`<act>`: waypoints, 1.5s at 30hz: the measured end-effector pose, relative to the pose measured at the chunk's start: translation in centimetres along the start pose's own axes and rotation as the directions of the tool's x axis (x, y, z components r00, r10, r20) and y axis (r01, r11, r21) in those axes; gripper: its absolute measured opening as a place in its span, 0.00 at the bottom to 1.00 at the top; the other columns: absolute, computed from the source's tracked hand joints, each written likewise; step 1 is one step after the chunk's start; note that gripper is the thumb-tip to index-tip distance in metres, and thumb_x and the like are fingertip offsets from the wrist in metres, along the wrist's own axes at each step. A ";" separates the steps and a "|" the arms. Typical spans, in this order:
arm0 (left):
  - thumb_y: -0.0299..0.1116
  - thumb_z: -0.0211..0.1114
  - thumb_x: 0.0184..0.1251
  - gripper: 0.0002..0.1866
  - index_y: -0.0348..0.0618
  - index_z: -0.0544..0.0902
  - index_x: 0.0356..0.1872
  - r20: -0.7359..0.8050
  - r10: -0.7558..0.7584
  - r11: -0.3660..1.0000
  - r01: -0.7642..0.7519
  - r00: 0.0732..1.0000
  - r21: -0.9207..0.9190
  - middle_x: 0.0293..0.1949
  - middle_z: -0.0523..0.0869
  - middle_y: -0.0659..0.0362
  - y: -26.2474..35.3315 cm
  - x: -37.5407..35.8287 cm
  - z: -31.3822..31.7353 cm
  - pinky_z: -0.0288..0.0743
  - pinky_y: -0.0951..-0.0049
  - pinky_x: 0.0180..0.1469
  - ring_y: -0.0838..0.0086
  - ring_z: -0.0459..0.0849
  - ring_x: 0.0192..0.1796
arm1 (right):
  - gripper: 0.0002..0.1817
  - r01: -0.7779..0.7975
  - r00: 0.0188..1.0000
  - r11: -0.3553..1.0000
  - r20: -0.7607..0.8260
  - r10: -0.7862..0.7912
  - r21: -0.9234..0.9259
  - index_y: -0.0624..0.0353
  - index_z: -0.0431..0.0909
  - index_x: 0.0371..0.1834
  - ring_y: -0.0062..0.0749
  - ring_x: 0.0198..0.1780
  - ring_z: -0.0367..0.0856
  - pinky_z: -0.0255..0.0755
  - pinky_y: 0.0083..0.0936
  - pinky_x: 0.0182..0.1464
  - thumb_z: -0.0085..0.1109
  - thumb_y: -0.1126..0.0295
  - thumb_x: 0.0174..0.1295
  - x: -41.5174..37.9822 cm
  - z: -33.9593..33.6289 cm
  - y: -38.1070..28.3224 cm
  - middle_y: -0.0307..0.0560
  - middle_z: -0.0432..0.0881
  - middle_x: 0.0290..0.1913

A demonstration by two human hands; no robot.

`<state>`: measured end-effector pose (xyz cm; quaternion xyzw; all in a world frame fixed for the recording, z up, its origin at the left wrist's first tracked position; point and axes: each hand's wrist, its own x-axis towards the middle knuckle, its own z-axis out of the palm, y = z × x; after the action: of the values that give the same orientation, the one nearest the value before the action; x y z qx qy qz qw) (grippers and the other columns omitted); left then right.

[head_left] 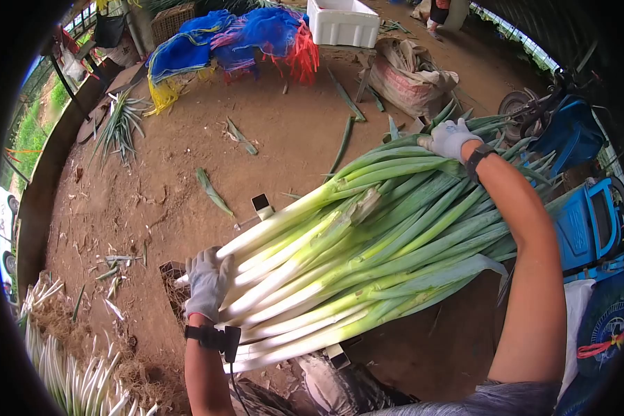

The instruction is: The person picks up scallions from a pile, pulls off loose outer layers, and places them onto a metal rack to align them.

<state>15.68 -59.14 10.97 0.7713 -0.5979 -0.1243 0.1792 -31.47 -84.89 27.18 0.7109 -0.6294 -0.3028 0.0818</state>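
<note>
A large pile of long green onions [340,243] lies slantwise in front of me, white ends at the left, green leaves at the upper right. My left hand [208,284], in a grey-white glove, is closed over the white ends at the pile's left edge; one stalk end pokes out beyond it. On the far side, my gloved right hand [451,139] is closed on the green leaves. Its fingertips are partly hidden among them. Metal bracket ends [262,206] show at the pile's edges, and the support beneath is mostly covered.
More green onions with roots [76,374] lie at the lower left. Loose leaves [213,191] litter the dirt floor. Toward the back are blue netting [208,41], a white foam box [343,24] and a stuffed sack [412,80]. A blue vehicle [589,222] stands at the right.
</note>
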 end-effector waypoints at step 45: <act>0.36 0.63 0.59 0.16 0.56 0.82 0.50 -0.326 0.049 0.998 -0.031 0.944 0.061 0.46 0.81 0.59 -0.8 -5.9 -1.8 0.71 0.64 0.56 0.63 0.76 0.54 | 0.22 0.694 0.407 0.627 -0.524 -0.748 -0.354 0.45 0.77 0.57 0.41 0.47 0.77 0.70 0.36 0.50 0.60 0.58 0.58 -10.7 -3.9 -20.4 0.45 0.79 0.41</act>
<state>15.61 -53.08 12.14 0.7737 -0.5785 0.0256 0.2569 -12.44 -71.85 23.69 0.9642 -0.1821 -0.0771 0.1767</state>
